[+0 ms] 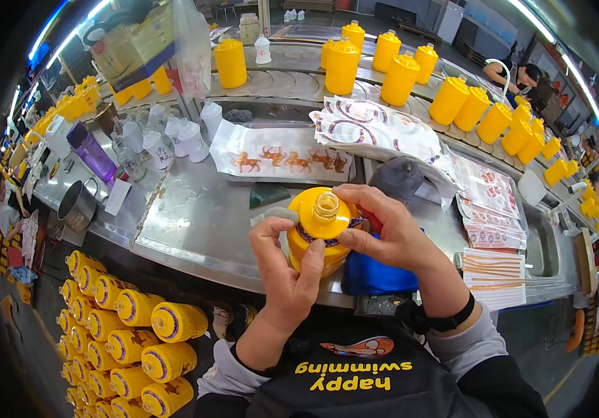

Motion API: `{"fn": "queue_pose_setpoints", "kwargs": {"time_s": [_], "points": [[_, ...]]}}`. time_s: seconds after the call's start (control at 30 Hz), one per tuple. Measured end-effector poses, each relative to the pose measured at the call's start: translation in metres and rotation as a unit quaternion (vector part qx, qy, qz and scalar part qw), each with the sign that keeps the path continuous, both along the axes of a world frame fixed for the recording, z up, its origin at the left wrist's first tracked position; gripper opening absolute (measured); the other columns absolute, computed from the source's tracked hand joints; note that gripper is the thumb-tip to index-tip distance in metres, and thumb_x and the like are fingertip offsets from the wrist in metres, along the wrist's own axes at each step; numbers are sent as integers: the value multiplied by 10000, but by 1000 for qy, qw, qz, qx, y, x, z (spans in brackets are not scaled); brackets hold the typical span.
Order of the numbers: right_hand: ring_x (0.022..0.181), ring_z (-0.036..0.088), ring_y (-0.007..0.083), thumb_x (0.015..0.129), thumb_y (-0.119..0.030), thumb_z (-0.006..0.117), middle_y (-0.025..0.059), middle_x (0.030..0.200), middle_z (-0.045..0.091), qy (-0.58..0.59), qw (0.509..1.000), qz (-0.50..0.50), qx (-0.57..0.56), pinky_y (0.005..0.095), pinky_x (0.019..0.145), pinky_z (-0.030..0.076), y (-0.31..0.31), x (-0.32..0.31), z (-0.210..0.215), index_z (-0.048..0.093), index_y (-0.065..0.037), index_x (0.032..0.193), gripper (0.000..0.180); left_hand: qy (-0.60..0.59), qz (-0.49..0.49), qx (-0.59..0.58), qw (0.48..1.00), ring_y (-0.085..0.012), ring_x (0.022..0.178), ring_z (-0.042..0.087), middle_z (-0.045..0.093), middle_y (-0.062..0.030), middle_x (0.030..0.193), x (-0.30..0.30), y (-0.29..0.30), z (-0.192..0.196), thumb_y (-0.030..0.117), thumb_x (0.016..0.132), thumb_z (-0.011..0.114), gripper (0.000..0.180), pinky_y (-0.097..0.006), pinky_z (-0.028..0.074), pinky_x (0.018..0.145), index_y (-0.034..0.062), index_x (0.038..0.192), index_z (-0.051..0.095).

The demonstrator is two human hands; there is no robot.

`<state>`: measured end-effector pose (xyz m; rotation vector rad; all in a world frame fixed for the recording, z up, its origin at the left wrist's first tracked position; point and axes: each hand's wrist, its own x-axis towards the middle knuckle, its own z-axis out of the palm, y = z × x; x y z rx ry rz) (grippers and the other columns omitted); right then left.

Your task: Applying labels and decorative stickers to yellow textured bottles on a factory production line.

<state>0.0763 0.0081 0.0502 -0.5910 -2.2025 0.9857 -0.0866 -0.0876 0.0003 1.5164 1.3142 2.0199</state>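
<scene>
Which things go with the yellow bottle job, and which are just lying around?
Probably in the job:
yellow bottle, between the left hand and right hand
patterned band around it
sheets with similar patterned loops

Probably just lying around:
purple bottle
metal cup
white bottles

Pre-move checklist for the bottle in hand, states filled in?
1. Left hand on the yellow bottle: ok, thumb against its near side.
2. Right hand on the bottle: ok, at its right side.
3. Bottle mouth unobstructed: ok, uncapped and facing up.
4. Patterned band flat all the way round: cannot tell, hands and bottle hide part of it.
5. Bottle base seated on the bench: cannot tell, base not visible.
6. Sheet of horse decals clear of both hands: ok, lying beyond the bottle.
</scene>
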Motion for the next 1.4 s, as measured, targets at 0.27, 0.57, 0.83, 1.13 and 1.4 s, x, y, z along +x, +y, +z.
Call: {"fn": "queue_pose_setpoints", "kwargs": {"time_s": [0.27,0.57,0.83,1.13,1.4], "points": [[1098,555,265,848,-296,735,158,1289,549,40,996,40,-71,349,957,444,3,2,-6,520,-23,1307,576,1,1,6,1000,-221,1073,443,411,-131,1142,3,0,-1,93,862,647,437,-346,343,987,12,1194,374],[1240,476,343,861,-353,709,209,1342,480,3,1000,0,7,391,1040,389,-14,2,-11,435,15,1367,683,-103,-103,19,989,-221,1122,434,399,-125,1188,-17,3,-13,123,920,626,435,-368,331,1020,16,1240,351],[1258,424,398,803,-234,756,236,1359,431,-43,992,-49,105,424,1059,365,-39,1,-3,373,39,1398,759,111,46,23,993,-211,1151,430,406,-132,1207,4,-19,-23,138,956,576,327,-382,344,1019,15,1193,387],[1116,533,379,775,-94,742,206,1250,494,-17,985,-97,141,401,898,485,-60,2,2,486,-15,1268,561,-61,-41,54,996,-196,1167,425,376,-94,1190,5,-14,-6,91,945,543,354,-360,322,1066,56,1223,327],[1053,567,354,681,-17,713,186,1171,525,-5,928,-146,342,416,855,491,-38,4,15,605,-53,901,248,-35,-12,16,999,-183,1072,433,362,-110,1140,7,-7,-4,78,895,613,429,-332,363,974,15,1200,319]]}}
